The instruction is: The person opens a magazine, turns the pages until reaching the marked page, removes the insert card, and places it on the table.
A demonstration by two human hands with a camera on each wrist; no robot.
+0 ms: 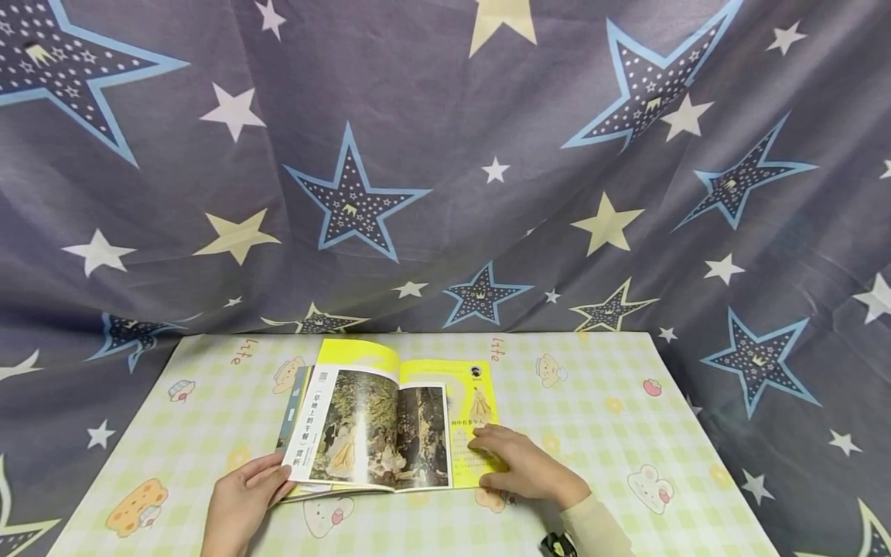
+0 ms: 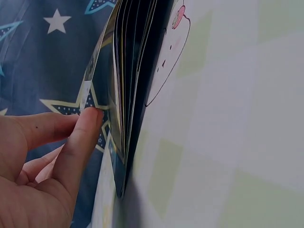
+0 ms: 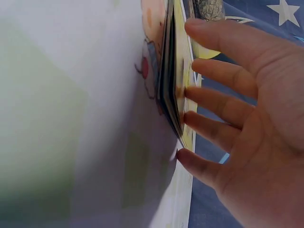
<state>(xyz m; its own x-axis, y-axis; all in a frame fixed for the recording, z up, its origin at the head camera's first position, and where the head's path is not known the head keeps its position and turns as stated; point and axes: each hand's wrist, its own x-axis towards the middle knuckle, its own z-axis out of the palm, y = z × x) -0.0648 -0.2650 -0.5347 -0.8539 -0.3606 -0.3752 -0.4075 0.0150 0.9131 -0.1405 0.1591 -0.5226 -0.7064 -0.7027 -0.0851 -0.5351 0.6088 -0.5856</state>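
An open magazine [image 1: 362, 353] with yellow pages lies on the table. Over its spread is a smaller, white-bordered leaf [image 1: 362, 422] printed with a painting of figures among trees and a column of Chinese characters. At the lower left corner, my left hand [image 1: 244, 495] pinches a page edge between thumb and finger. The left wrist view has that page [image 2: 97, 57] lifted apart from the stack of pages [image 2: 130, 85] below. My right hand [image 1: 525, 468] rests on the yellow right-hand page, fingers spread; in the right wrist view its fingertips [image 3: 194, 26] touch the paper near the edge.
A green-and-white checked tablecloth [image 1: 592, 433] with cartoon animals covers the table. Behind and at both sides hangs a dark star-patterned curtain [image 1: 445, 209]. A dark band [image 1: 559, 544] sits by the right sleeve [image 1: 595, 526].
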